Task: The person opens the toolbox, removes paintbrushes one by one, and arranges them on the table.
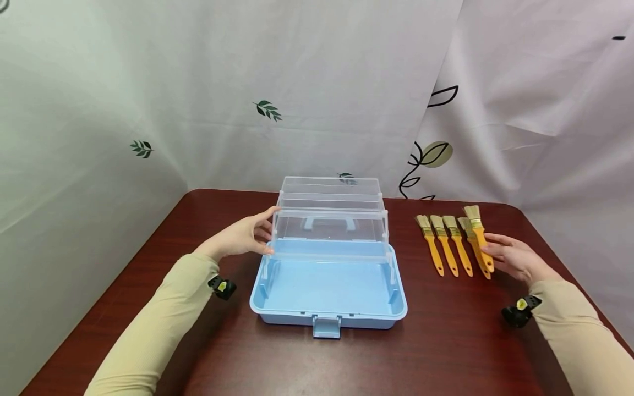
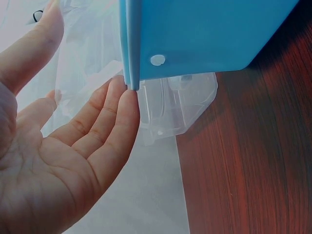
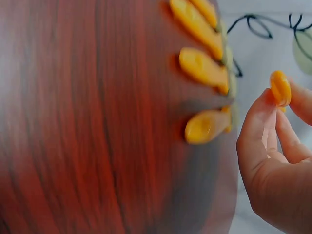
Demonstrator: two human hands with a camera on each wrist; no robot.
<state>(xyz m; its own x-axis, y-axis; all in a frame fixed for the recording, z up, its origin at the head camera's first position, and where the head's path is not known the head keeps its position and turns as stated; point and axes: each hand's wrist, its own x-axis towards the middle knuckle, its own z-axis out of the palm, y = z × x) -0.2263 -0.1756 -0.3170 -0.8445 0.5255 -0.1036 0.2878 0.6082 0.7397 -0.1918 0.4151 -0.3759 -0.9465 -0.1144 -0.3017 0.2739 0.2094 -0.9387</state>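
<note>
A blue plastic toolbox (image 1: 327,286) with clear fold-out trays (image 1: 331,250) stands open at the middle of the table. At its left side my left hand (image 1: 242,236) reaches the trays, fingers extended; in the left wrist view, fingertips (image 2: 127,97) touch by the blue rim. Between thumb and fingers, my right hand (image 1: 517,258) pinches a paintbrush (image 1: 479,234) by its yellow handle, bristles pointing away from me. This brush is raised over the rightmost of the paintbrushes (image 1: 448,245) lying in a row. The right wrist view shows the held handle's end (image 3: 280,88).
Everything stands on a dark red wood-grain table (image 1: 396,357). The toolbox's latch (image 1: 327,327) hangs down at the front. A pale curtain (image 1: 317,143) with leaf prints surrounds the back and sides. The paintbrushes lie right of the toolbox.
</note>
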